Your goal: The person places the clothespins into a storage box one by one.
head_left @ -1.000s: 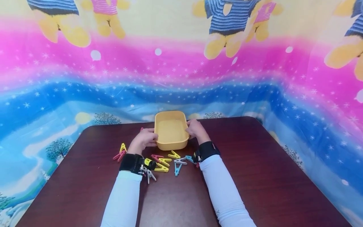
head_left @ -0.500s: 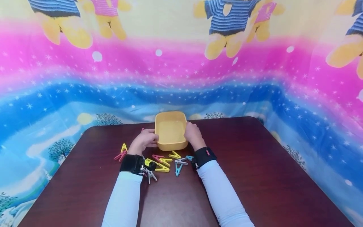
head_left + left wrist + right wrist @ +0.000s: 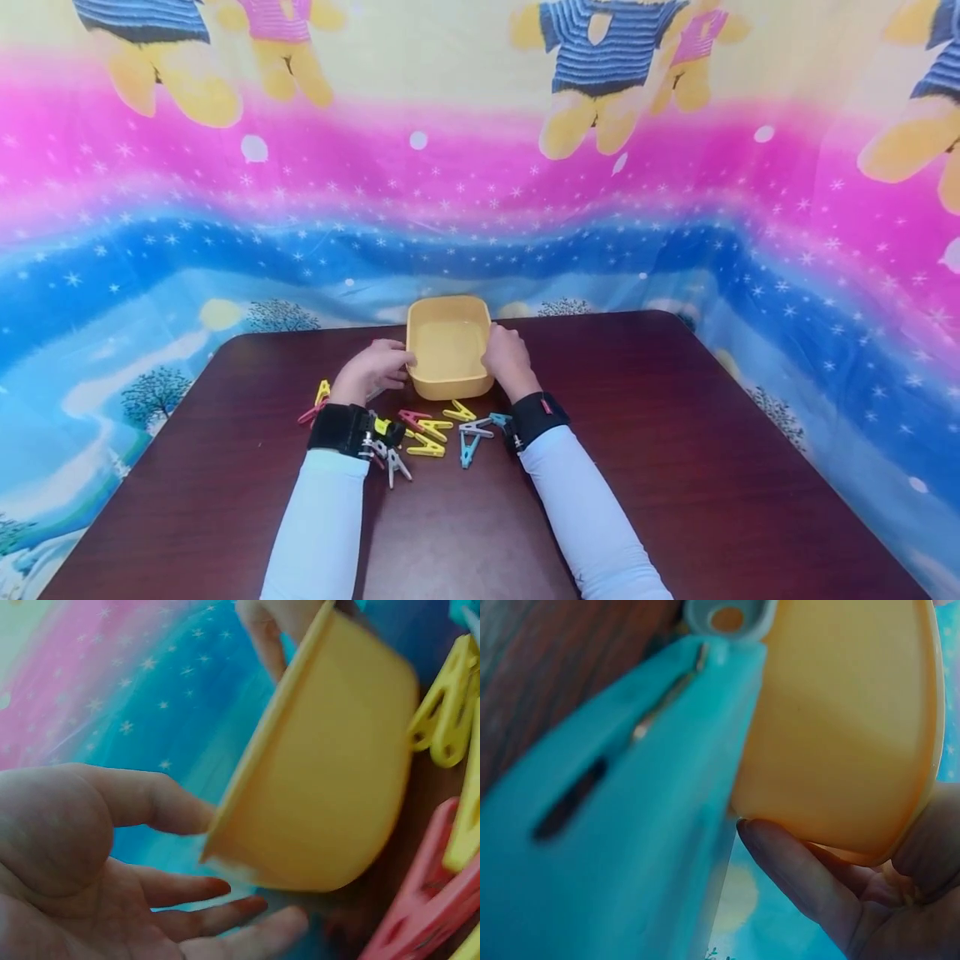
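Observation:
A yellow plastic box (image 3: pixel 450 340), with nothing inside, sits at the far middle of the table. My right hand (image 3: pixel 507 357) grips its right side; in the right wrist view that hand's fingers (image 3: pixel 802 881) curl at the box's wall and rim. On the left side my left hand (image 3: pixel 375 367) has its fingers spread and fairly straight. In the left wrist view the thumb (image 3: pixel 161 802) is right at the rim, while the other fingers lie below it, apart from the wall. Several plastic clothespins, such as a yellow one (image 3: pixel 426 447) and a blue one (image 3: pixel 469 450), lie in front of the box.
Red and yellow clothespins (image 3: pixel 321 396) lie left, partly behind the left wrist. A grey clothespin (image 3: pixel 397 467) is nearer the front. The dark wooden table (image 3: pixel 675 467) ends at a printed cloth backdrop (image 3: pixel 480 250) close behind the box.
The right hand has shifted from reaching round the box's side to gripping its right edge. The left hand has loosened and drawn slightly left. The box has barely moved.

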